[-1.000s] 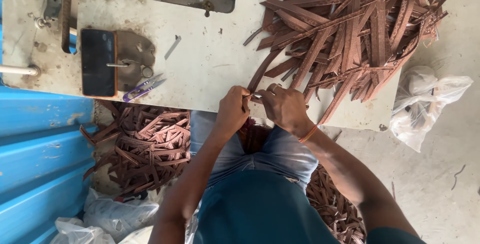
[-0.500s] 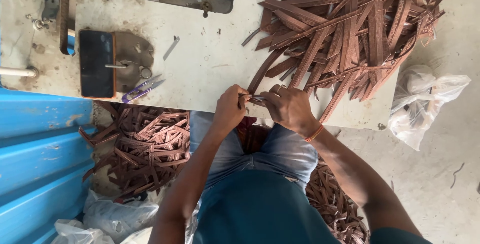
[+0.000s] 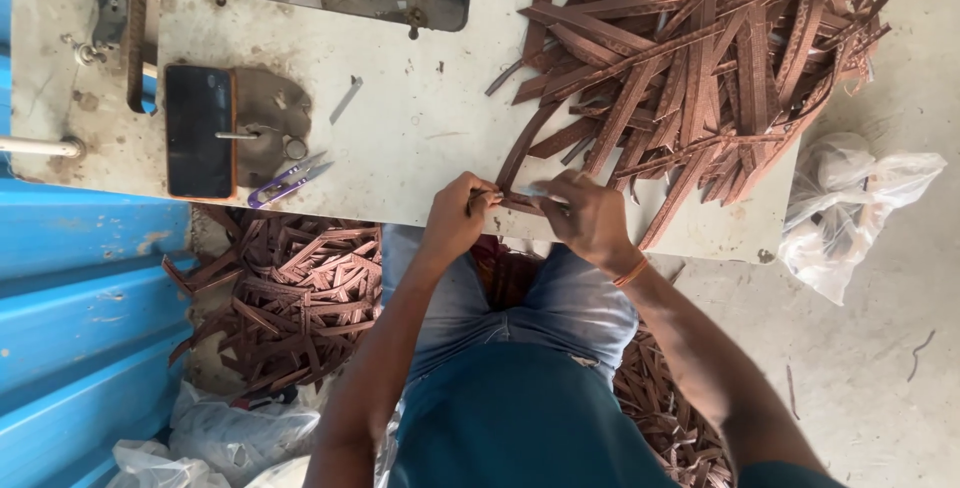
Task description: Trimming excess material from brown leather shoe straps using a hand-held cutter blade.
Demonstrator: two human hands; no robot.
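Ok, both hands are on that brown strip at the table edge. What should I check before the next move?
1. Left hand pinches the brown strip: ok.
2. Right hand holds its other end: ok.
3. Strip free of the strip pile: cannot tell.
4. Purple snips lying within reach on the table: ok.
5. Phone away from the hands: ok.

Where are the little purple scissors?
In the head view, the small purple-handled thread snips lie on the pale worktable, toward its near edge, just right of the black phone and well off to the side of the left hand.
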